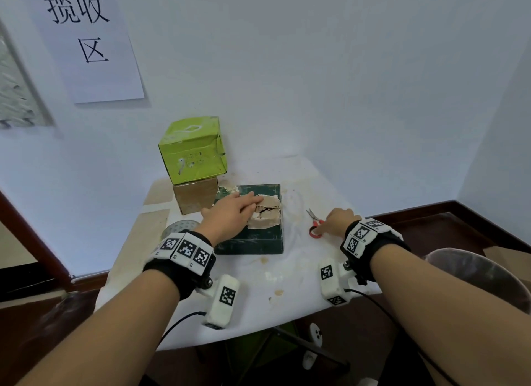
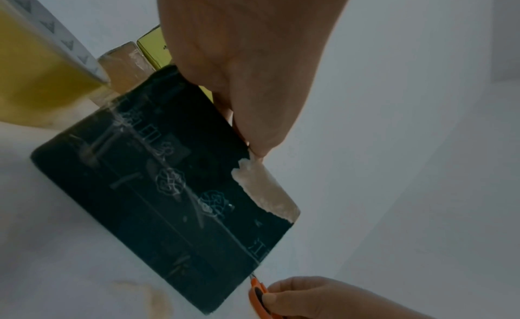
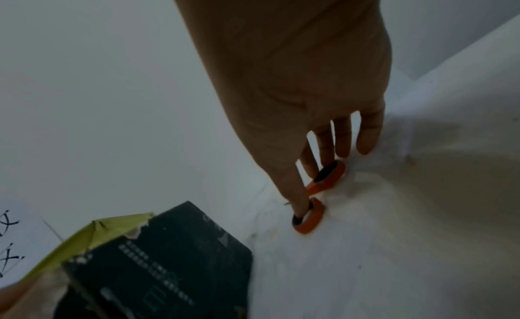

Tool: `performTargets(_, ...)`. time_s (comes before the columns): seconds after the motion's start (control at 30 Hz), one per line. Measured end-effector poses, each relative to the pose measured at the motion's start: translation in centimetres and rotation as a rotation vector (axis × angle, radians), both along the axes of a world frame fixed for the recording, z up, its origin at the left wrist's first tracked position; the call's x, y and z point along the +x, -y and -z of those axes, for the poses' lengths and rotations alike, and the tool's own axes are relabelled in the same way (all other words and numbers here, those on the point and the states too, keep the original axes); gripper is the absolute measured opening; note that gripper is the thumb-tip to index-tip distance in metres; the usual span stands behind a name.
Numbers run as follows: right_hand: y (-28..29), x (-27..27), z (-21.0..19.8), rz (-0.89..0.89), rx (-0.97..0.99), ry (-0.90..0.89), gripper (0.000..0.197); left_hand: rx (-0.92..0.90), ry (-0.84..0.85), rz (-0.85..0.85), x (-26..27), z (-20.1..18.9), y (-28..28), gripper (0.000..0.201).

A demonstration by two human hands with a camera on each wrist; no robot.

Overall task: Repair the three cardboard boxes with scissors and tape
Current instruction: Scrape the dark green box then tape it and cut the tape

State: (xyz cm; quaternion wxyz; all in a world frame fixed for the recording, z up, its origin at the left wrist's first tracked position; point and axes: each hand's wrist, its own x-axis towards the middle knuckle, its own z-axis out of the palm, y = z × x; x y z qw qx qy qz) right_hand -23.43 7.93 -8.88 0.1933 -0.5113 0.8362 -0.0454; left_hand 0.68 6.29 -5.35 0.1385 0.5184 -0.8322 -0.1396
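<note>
Right now the step in hand looks like picking up the scissors (image 1: 315, 224), which lie on the white tabletop (image 1: 287, 285) toward its right edge, just beside the dark green box (image 1: 253, 236). The right hand (image 1: 336, 220) has a fingertip in the near orange loop, and another finger rests at the far loop, so it is only starting to take hold; threading both loops fully before lifting would keep the blades from swinging. The left hand (image 1: 230, 213) lies flat, fingers straight, pressing the torn, pale cardboard patch (image 1: 265, 213) on top of the dark green box, which should hold that flap level for taping. Behind, near the far left corner, the lime green box (image 1: 194, 150) sits stacked on a brown cardboard box (image 1: 195, 194), touching the dark one's far left corner. A tape roll (image 1: 179, 227) lies by the left edge, partly hidden behind the left wrist. Open room is mostly at the near edge and far right; the right edge is close to the scissors, so lifting inward seems safer.
</note>
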Motion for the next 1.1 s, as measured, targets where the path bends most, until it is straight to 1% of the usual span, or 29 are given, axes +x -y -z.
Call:
performTargets(0.03,0.1,0.1,0.1,0.0,0.015,-0.032,0.058,0.0,-0.006,-0.002,0.1,0.1,0.0,0.039)
performTargets(0.1,0.3,0.1,0.3,-0.007,0.017,-0.073,0.058,0.008,-0.012,-0.005,0.2,0.2,0.0,0.038)
performTargets(0.2,0.3,0.2,-0.2,-0.029,0.029,-0.043,0.043,0.012,-0.009,-0.003,0.1,0.1,-0.1,0.038)
performTargets(0.27,0.3,0.1,-0.6,-0.028,-0.032,-0.013,0.029,0.009,-0.009,-0.002,0.1,0.1,-0.1,0.038)
performTargets(0.33,0.1,-0.1,-0.7,0.011,-0.146,0.046,0.032,0.011,-0.011,-0.005,0.2,0.2,0.0,0.038)
performTargets(0.37,0.2,-0.4,-0.4,0.034,-0.213,0.117,0.033,0.011,-0.012,-0.008,0.2,0.2,0.1,0.038)
performTargets(0.4,0.3,-0.7,-0.2,0.062,-0.284,0.237,0.031,0.006,-0.01,-0.008,0.1,0.2,0.1,0.038)
performTargets(0.5,-0.2,-0.9,-0.1,0.179,-0.554,0.698,0.029,-0.001,-0.032,0.001,0.0,0.2,-0.1,0.038)
performTargets(0.53,-0.5,-0.6,-0.4,0.208,-0.61,0.86,0.027,-0.001,-0.046,-0.003,-0.1,0.1,-0.3,0.038)
performTargets(0.57,-0.7,-0.2,-0.8,0.214,-0.642,0.975,0.024,-0.002,-0.057,-0.009,-0.1,0.1,-0.3,0.038)
performTargets(0.67,-1.3,0.8,-2.4,0.14,-0.642,1.099,0.013,-0.003,-0.059,-0.022,0.0,-0.1,-0.5,0.037)
performTargets(0.73,-1.8,1.3,-3.3,0.099,-0.658,1.205,0.016,0.007,-0.039,-0.018,0.2,0.0,-0.5,0.041)
performTargets(0.77,-2.0,1.4,-3.7,0.079,-0.669,1.209,0.019,0.019,-0.025,-0.013,0.4,0.0,-0.5,0.046)
performTargets(0.87,-2.7,1.7,-4.5,0.003,-0.669,1.131,0.027,0.063,-0.013,0.055,1.1,0.0,-0.7,0.073)
performTargets(0.9,-2.8,1.7,-4.6,-0.007,-0.659,1.127,0.027,0.072,-0.023,0.086,1.3,0.0,-0.7,0.075)
performTargets(1.0,-3.3,2.1,-4.7,0.01,-0.679,1.144,0.022,0.075,-0.046,0.131,1.4,-0.4,-1.1,0.07)
performTargets(1.1,-3.4,2.5,-4.6,0.018,-0.798,1.151,0.012,0.073,-0.053,0.126,1.5,-0.5,-1.3,0.062)
